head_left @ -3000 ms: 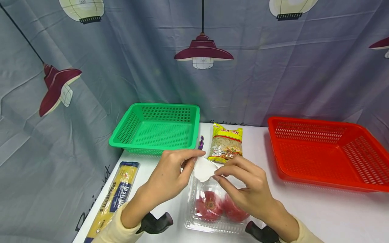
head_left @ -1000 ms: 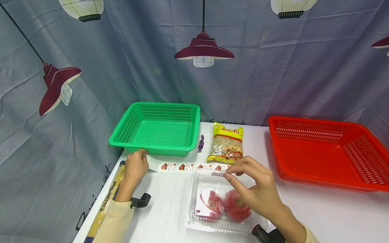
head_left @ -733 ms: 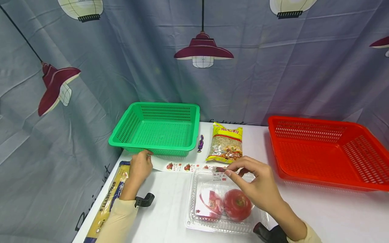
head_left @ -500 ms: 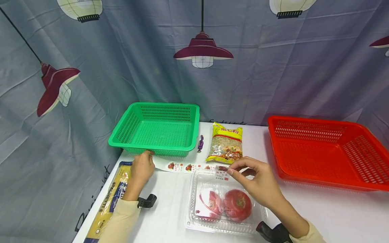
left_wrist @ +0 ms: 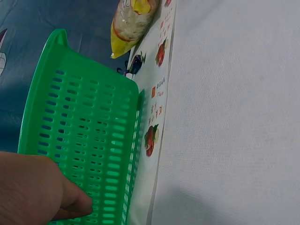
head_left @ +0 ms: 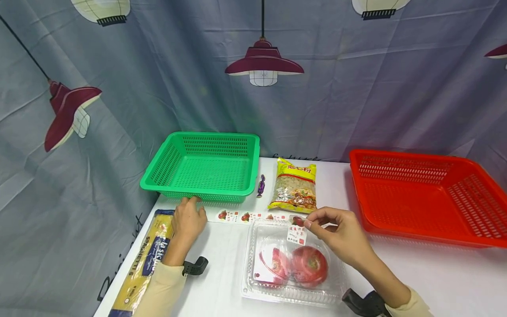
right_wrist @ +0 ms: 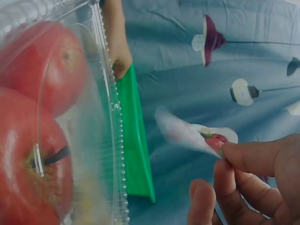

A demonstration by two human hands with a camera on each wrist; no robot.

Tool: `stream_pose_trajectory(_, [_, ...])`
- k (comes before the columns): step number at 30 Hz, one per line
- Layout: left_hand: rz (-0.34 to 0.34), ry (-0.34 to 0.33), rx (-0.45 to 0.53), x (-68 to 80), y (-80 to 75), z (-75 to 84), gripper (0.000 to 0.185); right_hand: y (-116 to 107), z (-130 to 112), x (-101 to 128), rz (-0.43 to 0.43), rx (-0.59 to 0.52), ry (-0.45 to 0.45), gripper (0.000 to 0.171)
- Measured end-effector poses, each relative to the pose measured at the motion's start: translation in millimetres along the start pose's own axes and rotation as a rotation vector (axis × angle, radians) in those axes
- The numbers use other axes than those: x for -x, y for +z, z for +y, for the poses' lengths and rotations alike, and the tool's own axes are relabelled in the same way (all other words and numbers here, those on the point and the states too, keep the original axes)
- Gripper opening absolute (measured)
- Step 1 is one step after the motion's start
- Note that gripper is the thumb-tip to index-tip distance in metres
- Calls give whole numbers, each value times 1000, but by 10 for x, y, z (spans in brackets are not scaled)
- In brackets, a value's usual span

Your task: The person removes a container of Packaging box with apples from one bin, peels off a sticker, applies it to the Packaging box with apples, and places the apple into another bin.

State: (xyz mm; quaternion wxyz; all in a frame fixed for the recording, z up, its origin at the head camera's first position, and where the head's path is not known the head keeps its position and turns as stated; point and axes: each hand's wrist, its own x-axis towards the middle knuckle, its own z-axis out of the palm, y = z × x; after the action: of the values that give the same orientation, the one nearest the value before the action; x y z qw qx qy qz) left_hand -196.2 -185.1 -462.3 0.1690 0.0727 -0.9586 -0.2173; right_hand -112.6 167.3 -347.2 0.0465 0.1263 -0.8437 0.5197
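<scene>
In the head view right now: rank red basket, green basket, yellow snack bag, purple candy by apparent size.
1. red basket, largest, though cut off at the right edge.
2. green basket, a similar type, so I'm unsure the red one is really bigger.
3. yellow snack bag.
4. purple candy, by far the smallest.

Two bare hands: left hand [head_left: 189, 220], right hand [head_left: 343, 235]. Long pale cream sleeves [head_left: 160, 290] reaching to the wrists. Black camera mount [head_left: 195, 267] strapped under each wrist, rounded matte plastic. No rings, no gloves.
</scene>
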Motion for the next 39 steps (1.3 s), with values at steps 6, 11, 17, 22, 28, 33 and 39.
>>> stream_pose_trajectory(6, [-19,47,18,85,-60,82,24,-8,333,-14,-61,-44,37,6])
stream_pose_trajectory(11, [-49,88,66,194,-149,196,23,-7,463,-20,-85,-67,64,8])
stream_pose_trajectory(17, [-227,93,286,379,-216,319,20,-12,475,-3,-100,-94,115,10])
stream_pose_trajectory(22, [-408,135,488,534,-265,439,22,-1,493,14,-121,-147,148,12])
stream_pose_trajectory(28, [-538,180,584,691,-279,550,30,21,518,30,-132,-197,172,13])
stream_pose_trajectory(33, [-663,146,713,820,-303,628,49,41,547,46,-126,-207,184,16])
stream_pose_trajectory(39, [-752,158,773,938,-301,664,60,32,568,38,-111,-205,176,21])
